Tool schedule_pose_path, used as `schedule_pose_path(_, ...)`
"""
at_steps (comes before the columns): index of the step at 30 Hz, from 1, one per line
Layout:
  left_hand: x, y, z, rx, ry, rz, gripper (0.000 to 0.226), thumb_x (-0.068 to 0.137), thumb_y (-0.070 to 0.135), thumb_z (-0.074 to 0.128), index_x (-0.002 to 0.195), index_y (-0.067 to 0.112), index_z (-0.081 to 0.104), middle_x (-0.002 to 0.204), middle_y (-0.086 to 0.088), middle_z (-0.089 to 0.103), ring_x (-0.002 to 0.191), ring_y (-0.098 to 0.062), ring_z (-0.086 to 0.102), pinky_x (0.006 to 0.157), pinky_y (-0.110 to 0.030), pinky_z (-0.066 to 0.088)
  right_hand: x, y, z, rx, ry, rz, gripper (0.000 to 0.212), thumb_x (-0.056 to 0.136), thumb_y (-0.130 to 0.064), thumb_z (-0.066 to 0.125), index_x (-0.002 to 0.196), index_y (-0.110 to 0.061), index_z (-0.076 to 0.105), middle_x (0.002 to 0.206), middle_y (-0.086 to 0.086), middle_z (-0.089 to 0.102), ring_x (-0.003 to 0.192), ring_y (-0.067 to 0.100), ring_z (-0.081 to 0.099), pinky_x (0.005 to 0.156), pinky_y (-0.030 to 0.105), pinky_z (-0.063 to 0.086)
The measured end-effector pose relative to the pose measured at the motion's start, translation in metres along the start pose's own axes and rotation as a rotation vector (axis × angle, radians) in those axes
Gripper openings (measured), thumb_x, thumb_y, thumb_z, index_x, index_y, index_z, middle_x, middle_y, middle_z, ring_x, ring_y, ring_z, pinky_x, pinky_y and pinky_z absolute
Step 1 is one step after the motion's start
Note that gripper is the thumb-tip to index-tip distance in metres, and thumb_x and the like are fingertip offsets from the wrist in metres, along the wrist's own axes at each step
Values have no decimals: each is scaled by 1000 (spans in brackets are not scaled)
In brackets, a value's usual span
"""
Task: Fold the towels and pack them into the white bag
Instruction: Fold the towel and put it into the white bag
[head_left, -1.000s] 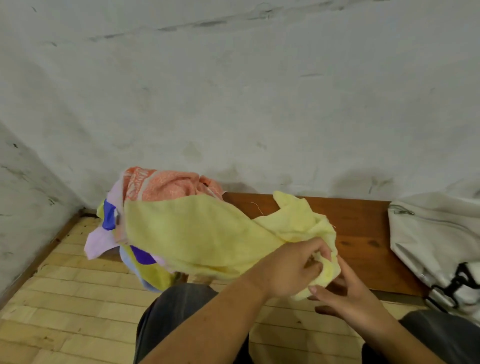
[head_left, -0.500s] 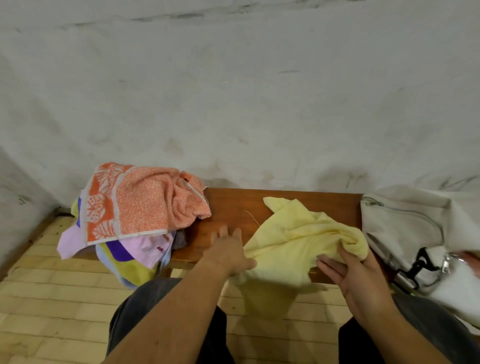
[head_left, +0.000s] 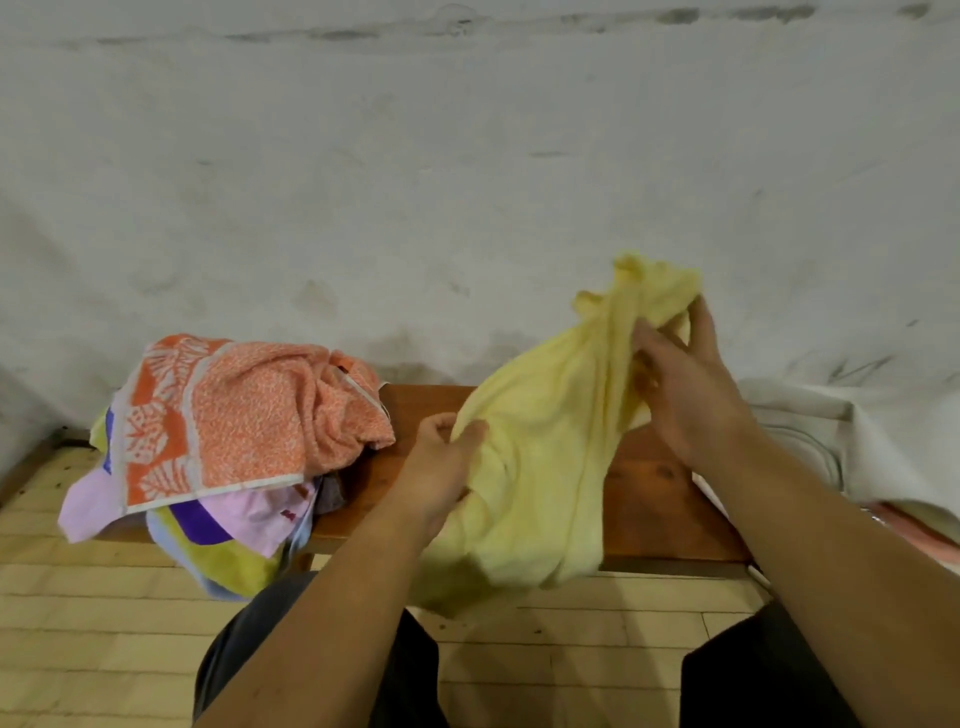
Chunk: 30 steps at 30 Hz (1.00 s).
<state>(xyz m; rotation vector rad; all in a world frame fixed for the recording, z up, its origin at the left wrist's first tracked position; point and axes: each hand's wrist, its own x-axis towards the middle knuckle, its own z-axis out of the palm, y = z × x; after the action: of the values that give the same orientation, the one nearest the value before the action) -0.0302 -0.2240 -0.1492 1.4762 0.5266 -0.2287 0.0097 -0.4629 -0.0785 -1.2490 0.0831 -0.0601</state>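
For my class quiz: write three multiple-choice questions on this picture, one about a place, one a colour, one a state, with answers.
1. The orange towel lies: A) on top of the pile on the bench; B) in a drawer; C) on a hook.
2. The held towel is: A) purple; B) white; C) yellow.
3. The held towel is: A) folded flat; B) bunched and lifted; C) packed away.
Answers: 1 A, it tops the pile; 2 C, pale yellow cloth; 3 B, left hand and right hand grip it crumpled, raised.
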Motion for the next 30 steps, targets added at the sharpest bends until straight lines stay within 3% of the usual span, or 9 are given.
schedule_pose_path(3, 4, -8, 4, 396, 12, -79, 60, 93, 47, 65, 137, 11, 47, 124, -3, 62, 111, -26, 62, 96, -38, 50, -6, 30, -22, -758, 147, 162, 84, 84, -54, 74, 153, -30, 35, 142, -1, 56, 127, 22, 57, 102, 41, 48)
schedule_pose_path(5, 9, -19, 7, 572, -32, -38, 55, 89, 42, 70, 129, 9, 51, 116, 0, 65, 103, -21, 64, 86, -34, 53, -30, 57, -37, -978, 118, 371, 79, 85, -64, 67, 147, -20, 46, 139, 4, 57, 122, 24, 57, 96, 37, 47)
schedule_pose_path(7, 6, -20, 10, 679, -58, 3, 44, 87, 34, 73, 119, 11, 52, 113, 2, 64, 100, -19, 63, 75, -30, 51, -57, 79, -44, -1040, 9, 412, 74, 87, -63, 66, 144, -17, 50, 124, -3, 60, 109, 16, 59, 86, 30, 49)
schedule_pose_path(11, 3, -19, 14, 867, -162, 112, 24, 91, 24, 69, 111, 12, 66, 108, -2, 69, 99, -20, 65, 83, -32, 53, -86, 98, -28, -1089, -81, 273, 72, 81, -64, 72, 137, -26, 48, 109, -14, 59, 95, 1, 57, 71, 15, 45)
schedule_pose_path(14, -1, -24, 21, 809, -254, 120, 23, 93, 24, 63, 116, 22, 66, 109, 6, 69, 99, -14, 65, 86, -30, 53, -85, 115, -14, -1235, -205, 218, 70, 77, -71, 68, 131, -30, 51, 118, -10, 53, 105, 7, 55, 88, 24, 49)
schedule_pose_path(18, -1, -29, 23, 756, -311, 118, 22, 98, 24, 54, 118, 26, 65, 112, 8, 69, 101, -13, 65, 85, -29, 54, -71, 125, -6, -1393, -222, 156, 32, 96, -39, 61, 122, -22, 56, 111, -6, 58, 105, 14, 59, 94, 35, 52)
schedule_pose_path(23, 8, -5, 12, 378, 57, 246, 15, 99, 22, 49, 105, 25, 63, 101, 4, 69, 94, -17, 66, 87, -37, 55, -23, 86, 7, -893, 172, 232, 19, 102, -23, 46, 116, -11, 54, 103, 5, 62, 95, 25, 57, 78, 32, 41)
schedule_pose_path(26, 14, 5, 2, 124, 187, 320, 14, 102, 26, 50, 102, 26, 64, 99, 1, 70, 93, -19, 66, 85, -38, 54, -5, 59, 8, -681, 327, 114, 19, 104, -22, 42, 106, -13, 59, 87, 0, 60, 78, 18, 54, 72, 33, 38)
schedule_pose_path(30, 27, 1, -12, -7, 210, 130, 24, 97, 34, 54, 114, 23, 65, 101, -9, 70, 92, -29, 67, 87, -49, 56, -16, 73, -17, -424, 482, 303, 21, 103, -23, 41, 106, -14, 59, 95, 9, 63, 87, 26, 57, 84, 37, 48)
